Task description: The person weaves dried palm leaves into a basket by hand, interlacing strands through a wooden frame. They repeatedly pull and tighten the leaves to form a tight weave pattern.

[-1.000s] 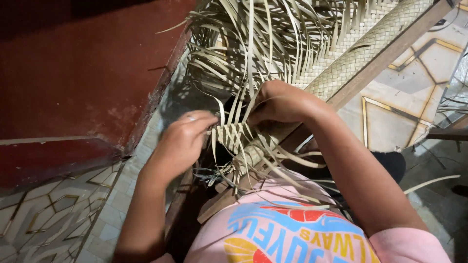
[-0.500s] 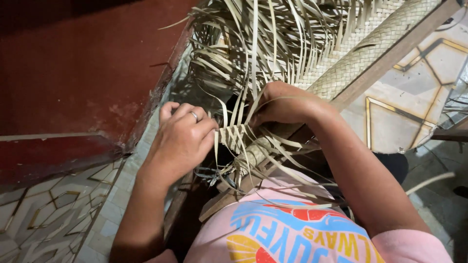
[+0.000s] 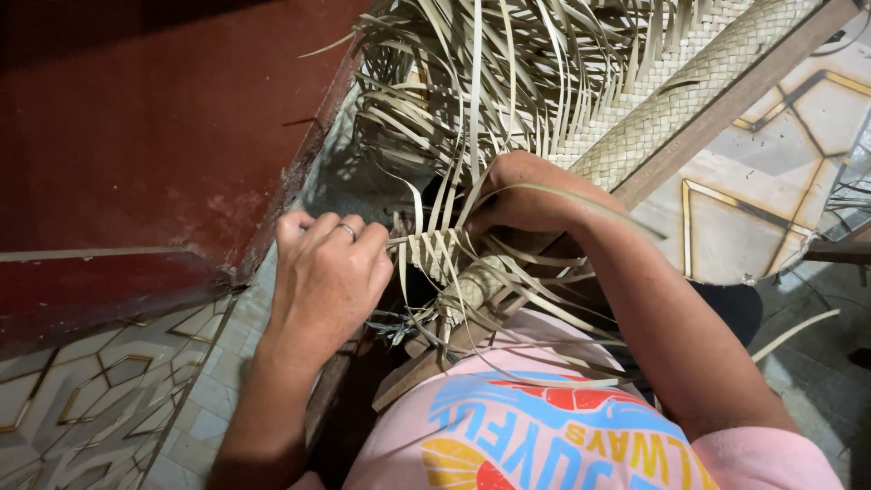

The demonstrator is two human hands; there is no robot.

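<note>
a: what are the hands doing?

b: the person's left hand [image 3: 325,281], wearing a ring, is curling its fingers together and pinching the left end of a small woven patch of pale, flat palm-leaf strips [image 3: 434,249]. the right hand [image 3: 522,192] is sitting just right of and slightly beyond that patch, fingers bent inward and gripping several loose strips; exactly which ones, i cannot tell.

a: which way is the weave lying?

b: the patch is lying between the two hands, touching both. its short band is running left to right, while the loose pale strip ends [image 3: 490,82] are fanning away toward the far side. the left hand is the nearer one to the camera; the right is nearer the loose ends.

a: what else is around?

b: a long finished strip of woven pale matting [image 3: 689,91] is stretching from the hands to the far right, resting along a brown wooden plank [image 3: 726,113]. a dark red painted wall [image 3: 154,118] is standing at left, and a patterned tile floor [image 3: 91,399] is showing near left and far right. the tangle of loose strips is crowding the space beyond the fingers. a pink printed shirt [image 3: 562,436] is filling the near edge.
</note>
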